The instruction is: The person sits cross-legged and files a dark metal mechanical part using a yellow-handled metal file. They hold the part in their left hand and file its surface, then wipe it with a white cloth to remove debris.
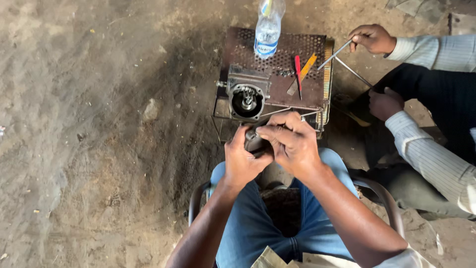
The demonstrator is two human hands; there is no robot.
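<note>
On stand (317,97): 1 bottle (268,30), 2 screwdrivers (299,73)

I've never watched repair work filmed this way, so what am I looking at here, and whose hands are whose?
One camera on a seated person's head looks down at their knees and hands. Their left hand and right hand together grip a small dark metal part. Ahead stands a rusty perforated metal stand on a dirt floor. On it: a grey engine housing, a plastic bottle, a red tool and a yellow tool. At right, a co-worker's hands hold thin metal rods.
</note>
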